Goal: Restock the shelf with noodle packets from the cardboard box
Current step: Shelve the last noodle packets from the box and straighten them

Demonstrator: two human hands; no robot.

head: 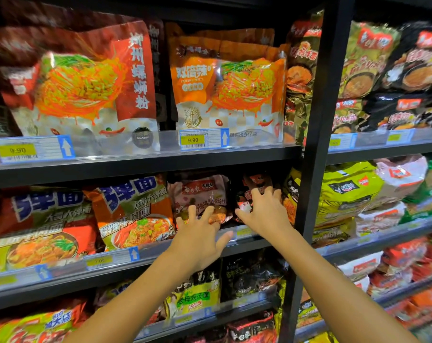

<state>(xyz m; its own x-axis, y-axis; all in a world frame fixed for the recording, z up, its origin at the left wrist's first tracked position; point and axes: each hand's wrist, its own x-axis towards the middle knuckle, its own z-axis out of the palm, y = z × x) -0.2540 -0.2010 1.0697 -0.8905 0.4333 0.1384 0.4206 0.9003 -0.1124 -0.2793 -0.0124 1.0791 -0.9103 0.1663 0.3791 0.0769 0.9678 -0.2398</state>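
Observation:
My two hands reach into the middle shelf (247,241) of a dark rack. My left hand (200,233) has its fingers spread, with the fingertips against the lower part of a pink noodle packet (200,191). My right hand (264,211) lies with splayed fingers on a black noodle packet (255,181) just right of the pink one, pressing it toward the back. Neither hand curls round a packet. The cardboard box is out of view.
Orange and blue noodle packs (133,211) fill the shelf's left part. Large red and orange pouches (224,82) stand on the shelf above. A black upright post (316,144) borders the right hand, with yellow packs (346,191) beyond it. Price tag strips line every shelf edge.

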